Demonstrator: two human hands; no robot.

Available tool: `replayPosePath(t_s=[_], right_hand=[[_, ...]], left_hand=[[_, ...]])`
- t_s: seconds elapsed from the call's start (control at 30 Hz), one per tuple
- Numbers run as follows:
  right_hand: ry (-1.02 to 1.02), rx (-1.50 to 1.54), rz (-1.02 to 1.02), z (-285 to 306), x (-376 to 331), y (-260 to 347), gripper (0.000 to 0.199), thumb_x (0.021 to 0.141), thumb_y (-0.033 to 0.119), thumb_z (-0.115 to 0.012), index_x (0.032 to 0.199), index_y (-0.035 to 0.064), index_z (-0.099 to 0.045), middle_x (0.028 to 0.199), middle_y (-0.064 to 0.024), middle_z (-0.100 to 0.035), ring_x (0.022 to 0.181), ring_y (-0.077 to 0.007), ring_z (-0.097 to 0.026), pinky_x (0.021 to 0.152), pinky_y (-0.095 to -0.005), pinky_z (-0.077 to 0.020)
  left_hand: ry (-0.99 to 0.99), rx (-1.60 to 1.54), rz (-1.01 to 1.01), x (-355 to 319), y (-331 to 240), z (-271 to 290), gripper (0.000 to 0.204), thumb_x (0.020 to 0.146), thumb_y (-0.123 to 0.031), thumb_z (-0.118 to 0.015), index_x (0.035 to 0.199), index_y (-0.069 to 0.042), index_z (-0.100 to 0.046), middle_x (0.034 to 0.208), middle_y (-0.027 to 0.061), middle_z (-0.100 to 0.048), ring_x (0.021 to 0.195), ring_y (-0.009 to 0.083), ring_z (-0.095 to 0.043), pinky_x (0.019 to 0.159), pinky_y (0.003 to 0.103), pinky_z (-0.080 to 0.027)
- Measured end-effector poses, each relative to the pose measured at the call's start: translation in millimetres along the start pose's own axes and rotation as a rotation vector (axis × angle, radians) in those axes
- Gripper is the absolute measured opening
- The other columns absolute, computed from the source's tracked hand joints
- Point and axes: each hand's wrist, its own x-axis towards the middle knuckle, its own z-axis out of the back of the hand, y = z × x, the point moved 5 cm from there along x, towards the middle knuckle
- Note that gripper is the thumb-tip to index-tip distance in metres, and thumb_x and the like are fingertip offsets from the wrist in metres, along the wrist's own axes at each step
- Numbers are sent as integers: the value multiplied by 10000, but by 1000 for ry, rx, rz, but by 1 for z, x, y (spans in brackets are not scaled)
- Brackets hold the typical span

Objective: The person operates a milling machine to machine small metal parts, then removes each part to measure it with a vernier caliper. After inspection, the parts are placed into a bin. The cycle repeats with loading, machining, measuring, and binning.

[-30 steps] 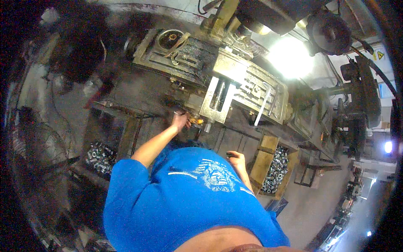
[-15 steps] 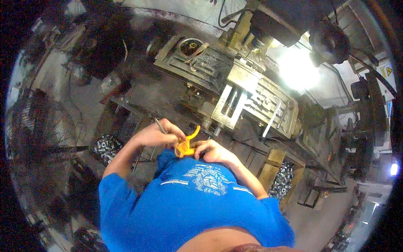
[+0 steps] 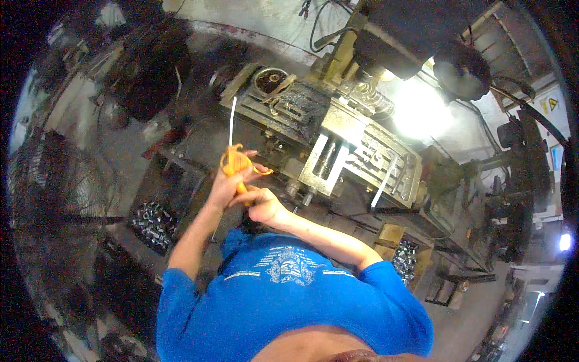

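Note:
A yellow air blow gun (image 3: 234,161) with a long thin pale nozzle (image 3: 233,120) is held up in front of my body. My left hand (image 3: 223,186) is closed around its body, and the nozzle points away from me. Just below, my right hand (image 3: 265,205) is closed at the lower end of the gun, close against my left hand. A curved yellow lever sticks out to the right above my right hand. My fingers hide part of the handle. Beyond the hands stands a milling machine with a slotted table (image 3: 289,102) and a metal vise (image 3: 325,163).
Small metal parts (image 3: 154,223) fill a container at the left. More metal parts (image 3: 405,262) lie in a wooden box (image 3: 391,234) at the right. A bright lamp (image 3: 422,111) shines beside the machine. A fan (image 3: 54,172) stands at far left. A pale bar (image 3: 384,184) lies over the table edge.
Both hands have moved forward and left, away from my shirt, with the blow gun. Its nozzle has swung to point away toward the machine table's left end.

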Motion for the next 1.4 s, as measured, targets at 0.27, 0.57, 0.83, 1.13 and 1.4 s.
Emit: replayPosePath(t_s=[0.27,0.57,0.83,1.13,1.4], right_hand=[[-160,-697,-109,33,-72,61,428,553,22,-564,977,40,-625,1124,-177,-539,1044,-284,-533,892,-332,-415],[-981,-224,-315,78,-267,41,425,618,-45,-430,1000,-31,-616,954,-98,-637,888,-176,-595,806,-284,-463],[-1133,36,-188,54,-287,28,512,631,264,-619,1027,-58,-586,966,-133,-630,869,-216,-607,808,-342,-474],[-1143,43,-199,46,-279,37,609,634,389,-735,1026,-51,-580,935,-126,-630,826,-203,-609,750,-318,-486],[-1087,102,-201,51,-276,25,557,636,340,-739,1011,-43,-587,903,-127,-634,805,-206,-610,730,-313,-491]], left_hand=[[329,665,447,127,-27,9,376,697,-31,-562,1058,-28,-456,800,115,-595,648,217,-642,540,331,-545],[671,936,786,253,15,-17,142,738,-40,-588,839,54,-554,744,186,-635,605,257,-633,518,354,-541],[787,1184,833,285,10,-37,133,728,-31,-610,826,43,-560,760,158,-640,635,250,-632,570,358,-543],[927,1011,822,299,20,-19,171,696,21,-638,833,21,-536,741,142,-630,644,235,-640,549,345,-551],[879,1121,754,297,27,-28,164,702,15,-622,839,37,-533,751,169,-642,617,236,-637,537,350,-549]])
